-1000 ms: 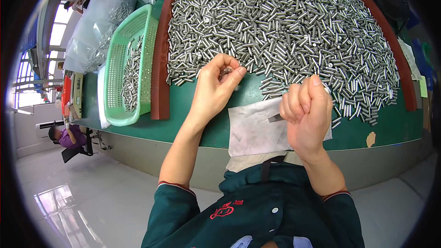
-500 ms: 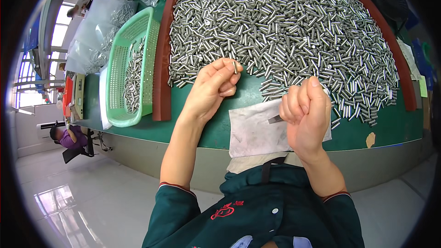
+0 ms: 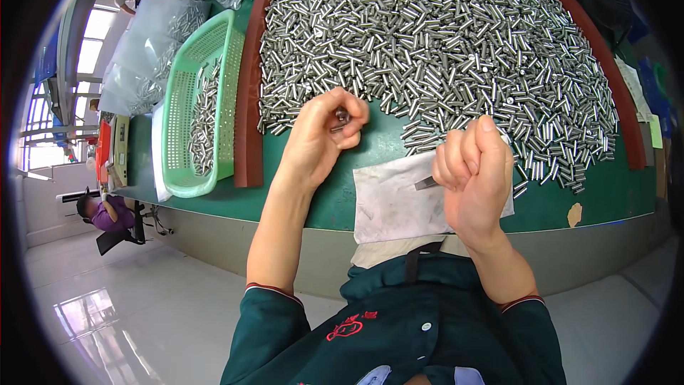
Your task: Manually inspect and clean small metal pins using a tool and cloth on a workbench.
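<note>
1. In the head view, your left hand (image 3: 317, 132) has its fingers curled together around at least one metal pin (image 3: 340, 127); how many more sit in there, you can't count from here. It hangs over the green surface (image 3: 331, 199), beside the near edge of the heap.
2. Your right hand (image 3: 474, 171) is folded into a fist above the pale, smudged sheet (image 3: 388, 203). A flat grey strip (image 3: 425, 183) pokes out beside its fingers; whether you grip that or anything else can't be told.
3. The pins lie in two main places: the broad heap (image 3: 442, 43) between red-brown rails (image 3: 249, 100), and a smaller batch (image 3: 204, 128) inside the green basket (image 3: 187, 187) at your left.
4. As for progress, judging by how things lie, the batch takes up only part of your basket, while far more pins lie loose in the heap. Whether the two lots differ in condition doesn't show.
5. Past the basket, clear plastic bags (image 3: 139, 50) hold more metal pieces, too small to compare with yours.
6. For writing, your dark green shirt (image 3: 285, 342) carries red embroidery (image 3: 347, 328). The yellow-green note (image 3: 656, 134) and white paper (image 3: 633, 89) at far right show nothing legible. You can't make out a label on the basket or bags.
</note>
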{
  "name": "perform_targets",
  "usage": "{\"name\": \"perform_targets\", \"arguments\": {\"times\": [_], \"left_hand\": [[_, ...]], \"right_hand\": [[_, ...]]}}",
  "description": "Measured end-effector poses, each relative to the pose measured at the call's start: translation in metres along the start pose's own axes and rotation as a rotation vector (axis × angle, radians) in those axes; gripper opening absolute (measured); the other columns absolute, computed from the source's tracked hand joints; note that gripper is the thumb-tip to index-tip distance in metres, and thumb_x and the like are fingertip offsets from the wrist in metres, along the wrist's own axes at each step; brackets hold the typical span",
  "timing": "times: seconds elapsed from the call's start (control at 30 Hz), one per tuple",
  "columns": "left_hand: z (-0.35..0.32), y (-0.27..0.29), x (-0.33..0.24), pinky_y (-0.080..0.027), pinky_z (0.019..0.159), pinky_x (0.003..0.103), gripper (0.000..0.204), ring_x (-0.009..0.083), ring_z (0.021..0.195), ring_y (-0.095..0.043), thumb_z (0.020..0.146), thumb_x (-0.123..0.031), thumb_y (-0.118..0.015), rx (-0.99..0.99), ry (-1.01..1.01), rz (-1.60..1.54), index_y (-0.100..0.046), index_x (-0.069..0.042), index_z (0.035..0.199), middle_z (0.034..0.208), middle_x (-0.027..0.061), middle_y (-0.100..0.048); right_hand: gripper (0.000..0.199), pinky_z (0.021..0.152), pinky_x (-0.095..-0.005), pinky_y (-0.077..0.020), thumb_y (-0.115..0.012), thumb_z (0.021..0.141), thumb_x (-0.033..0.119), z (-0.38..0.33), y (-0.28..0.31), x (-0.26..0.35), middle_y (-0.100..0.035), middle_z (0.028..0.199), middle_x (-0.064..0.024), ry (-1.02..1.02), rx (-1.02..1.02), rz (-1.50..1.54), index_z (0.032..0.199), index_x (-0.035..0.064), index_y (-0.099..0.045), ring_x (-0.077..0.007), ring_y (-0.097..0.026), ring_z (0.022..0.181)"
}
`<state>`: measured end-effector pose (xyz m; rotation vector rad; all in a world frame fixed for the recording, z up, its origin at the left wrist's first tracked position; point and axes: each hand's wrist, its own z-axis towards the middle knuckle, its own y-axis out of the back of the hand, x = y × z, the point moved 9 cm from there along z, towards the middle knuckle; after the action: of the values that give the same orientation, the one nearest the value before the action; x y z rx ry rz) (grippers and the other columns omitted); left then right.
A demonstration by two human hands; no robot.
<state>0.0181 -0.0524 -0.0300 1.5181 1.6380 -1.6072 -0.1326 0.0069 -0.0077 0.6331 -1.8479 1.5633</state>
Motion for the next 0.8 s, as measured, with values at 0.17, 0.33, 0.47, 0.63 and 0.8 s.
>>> {"name": "perform_targets", "arguments": {"times": [0.17, 0.33, 0.47, 0.63, 0.8], "left_hand": [[-0.001, -0.011, -0.028, -0.030, 0.044, 0.021, 0.009, 0.0053, 0.047, -0.036, 0.075, -0.008, -0.060, -0.207, -0.431, 0.895, -0.059, 0.000, 0.074, 0.052, -0.0038, -0.041], [-0.003, -0.032, -0.030, -0.033, 0.041, 0.027, 0.009, 0.0146, 0.040, -0.040, 0.070, -0.006, -0.062, -0.266, -0.549, 1.318, -0.057, -0.001, 0.076, 0.047, 0.0054, -0.041], [-0.003, -0.038, -0.026, -0.037, 0.043, 0.030, 0.009, 0.0197, 0.042, -0.046, 0.072, -0.005, -0.060, -0.186, -0.628, 1.410, -0.055, -0.002, 0.079, 0.051, 0.0088, -0.048], [-0.001, -0.013, -0.027, -0.035, 0.046, 0.021, 0.011, 0.0046, 0.054, -0.042, 0.082, -0.010, -0.053, -0.221, -0.466, 0.848, -0.054, 0.000, 0.081, 0.062, 0.0000, -0.050], [0.007, 0.004, 0.007, -0.028, 0.043, 0.015, 0.005, 0.0034, 0.049, -0.031, 0.085, -0.009, -0.048, 0.019, 0.025, -0.192, -0.049, -0.004, 0.087, 0.073, 0.0068, -0.052]], "right_hand": [[0.041, 0.036, -0.0228, -0.0166, -0.027, 0.091, 0.026, 0.000, -0.001, -0.001, -0.024, 0.042, 0.0023, -0.002, 0.017, -0.002, 0.052, 0.0122, -0.027, -0.0066, -0.016, 0.037], [0.040, 0.036, -0.0228, -0.0168, -0.027, 0.090, 0.026, 0.000, -0.001, -0.001, -0.024, 0.042, 0.0022, -0.002, 0.012, -0.008, 0.052, 0.0121, -0.027, -0.0067, -0.015, 0.037], [0.040, 0.036, -0.0230, -0.0169, -0.028, 0.090, 0.025, 0.000, 0.000, -0.001, -0.024, 0.042, 0.0021, 0.004, 0.020, -0.007, 0.053, 0.0119, -0.027, -0.0069, -0.015, 0.037], [0.040, 0.036, -0.0230, -0.0165, -0.028, 0.090, 0.025, 0.000, 0.001, 0.000, -0.023, 0.042, 0.0020, 0.006, 0.008, 0.006, 0.053, 0.0118, -0.026, -0.0069, -0.015, 0.037], [0.041, 0.036, -0.0230, -0.0159, -0.028, 0.090, 0.026, 0.001, 0.001, -0.001, -0.023, 0.042, 0.0021, -0.004, -0.002, 0.014, 0.052, 0.0121, -0.026, -0.0068, -0.015, 0.036]]}}
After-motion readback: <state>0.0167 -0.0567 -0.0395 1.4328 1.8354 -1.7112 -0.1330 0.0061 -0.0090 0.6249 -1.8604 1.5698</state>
